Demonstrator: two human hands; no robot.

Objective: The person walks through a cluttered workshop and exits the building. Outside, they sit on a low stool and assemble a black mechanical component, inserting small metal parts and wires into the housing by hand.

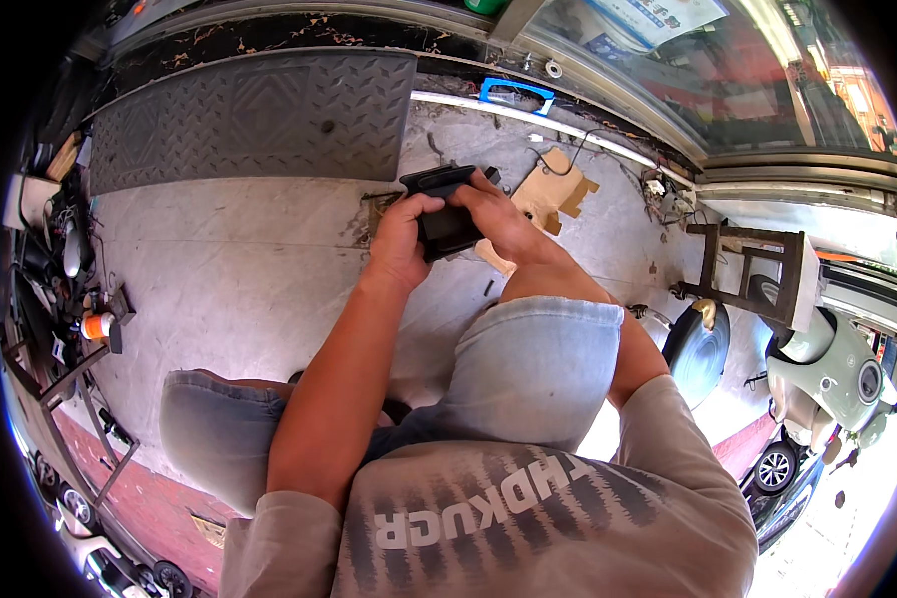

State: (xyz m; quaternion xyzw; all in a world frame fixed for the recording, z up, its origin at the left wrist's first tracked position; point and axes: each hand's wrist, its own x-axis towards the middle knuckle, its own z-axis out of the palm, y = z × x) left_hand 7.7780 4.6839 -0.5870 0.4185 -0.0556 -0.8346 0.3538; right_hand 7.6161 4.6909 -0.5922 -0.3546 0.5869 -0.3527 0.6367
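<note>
Both of my hands are closed around a black rectangular device with a dark, glossy panel [448, 232], held up over the floor in front of my knees. My left hand [401, 239] grips its left side, thumb bent over the upper part. On the opposite side, my right hand [500, 217] wraps the edge, its fingers reaching over the top right corner. A flat black section runs across the device's far end; whether it is a separate piece, I cannot tell. Just beyond my right hand, a torn piece of brown cardboard [553, 189] lies on the floor.
A dark ridged mat [249, 120] lies at the far left. Along the glass door's base run a long white tube [588, 137] and a blue-framed tool [516, 97]. At right stand a wooden stool [795, 274] and a pale green scooter [837, 384]. Clutter lines the left side.
</note>
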